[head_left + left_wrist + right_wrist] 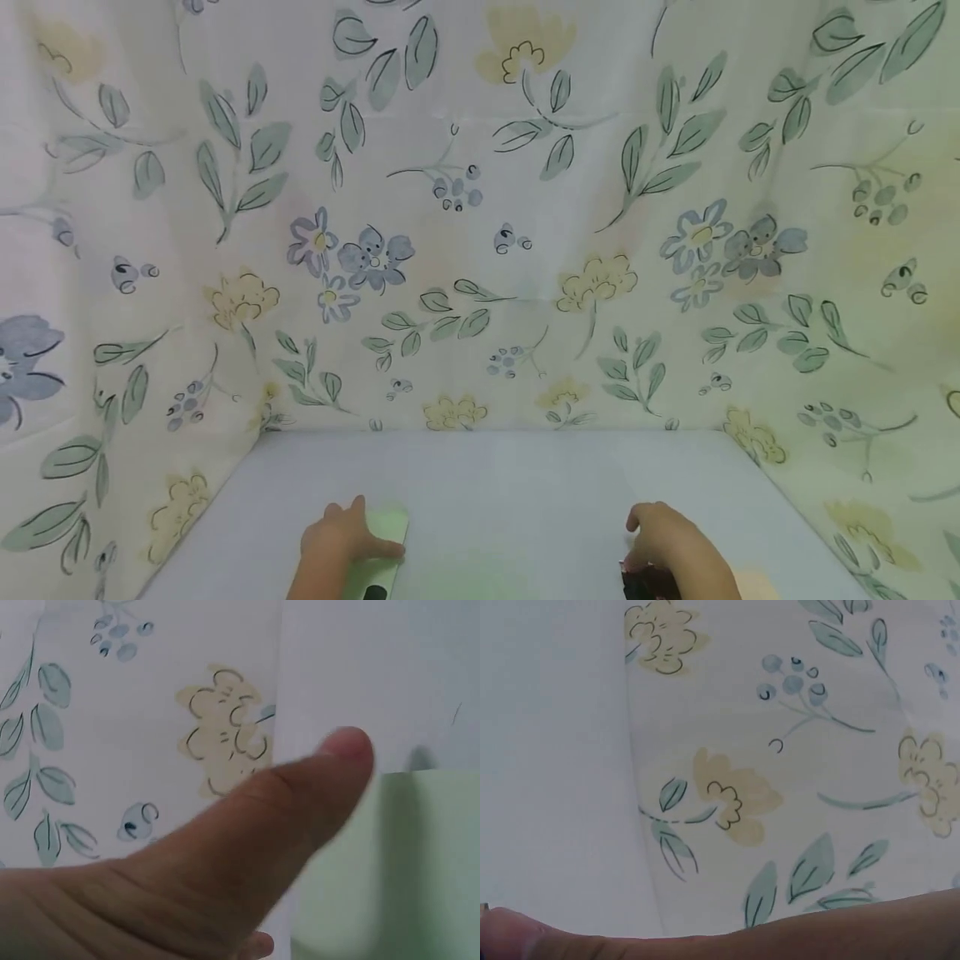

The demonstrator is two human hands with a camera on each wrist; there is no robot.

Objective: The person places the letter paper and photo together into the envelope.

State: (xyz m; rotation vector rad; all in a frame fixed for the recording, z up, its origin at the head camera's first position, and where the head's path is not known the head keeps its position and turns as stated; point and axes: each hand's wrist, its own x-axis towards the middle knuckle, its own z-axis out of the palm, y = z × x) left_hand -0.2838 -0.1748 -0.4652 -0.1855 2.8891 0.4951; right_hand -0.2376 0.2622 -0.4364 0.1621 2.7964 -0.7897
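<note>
In the head view, my left hand (339,533) is over a flat pale green piece with a rounded corner (388,525), its thumb stretched across toward the right edge. A small black oval (375,592) shows on the green piece at the bottom of the frame. In the left wrist view the straight thumb (300,787) overlaps the edge of the green surface (442,847) and a shadow falls there. My right hand (663,537) curls its fingers down onto a dark black and reddish-brown object (651,582), mostly hidden by the hand and the frame's lower edge.
A pale table top (517,483) lies under both hands. Floral cloth (480,250) hangs behind it and along both sides. A cream-coloured patch (753,586) shows just right of my right wrist.
</note>
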